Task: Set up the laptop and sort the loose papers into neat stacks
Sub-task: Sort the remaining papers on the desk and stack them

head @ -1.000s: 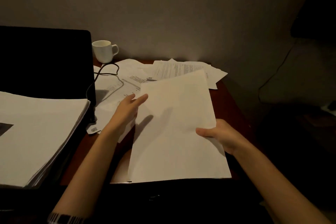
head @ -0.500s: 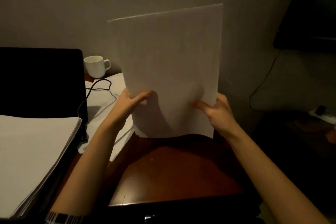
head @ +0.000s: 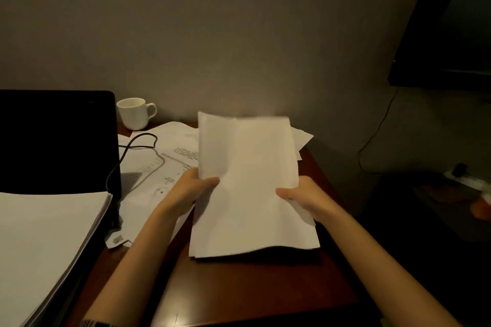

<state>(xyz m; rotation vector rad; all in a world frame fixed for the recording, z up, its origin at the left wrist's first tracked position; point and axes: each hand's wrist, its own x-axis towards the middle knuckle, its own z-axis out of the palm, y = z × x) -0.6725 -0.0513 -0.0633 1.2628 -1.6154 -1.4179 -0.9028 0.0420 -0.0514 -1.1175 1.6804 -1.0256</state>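
Note:
A sheaf of white papers [head: 249, 183] is held over the middle of the dark red table [head: 252, 284], tilted back, its lower edge just above the wood. My left hand [head: 190, 191] grips its left edge, thumb on top. My right hand [head: 303, 195] grips the right edge the same way. Loose printed sheets [head: 156, 167] lie scattered behind and to the left. A thick neat stack of white paper [head: 45, 241] lies at the near left. The open laptop's dark screen [head: 55, 141] stands behind that stack.
A white mug [head: 134, 113] stands at the back by the wall. A black cable [head: 132, 151] loops over the loose sheets beside the laptop. To the right of the table the floor is dark, with another cable [head: 377, 130] on the wall.
The sheaf was raised upright in front of the wall half a second ago. Both hands have brought it back down low over the table.

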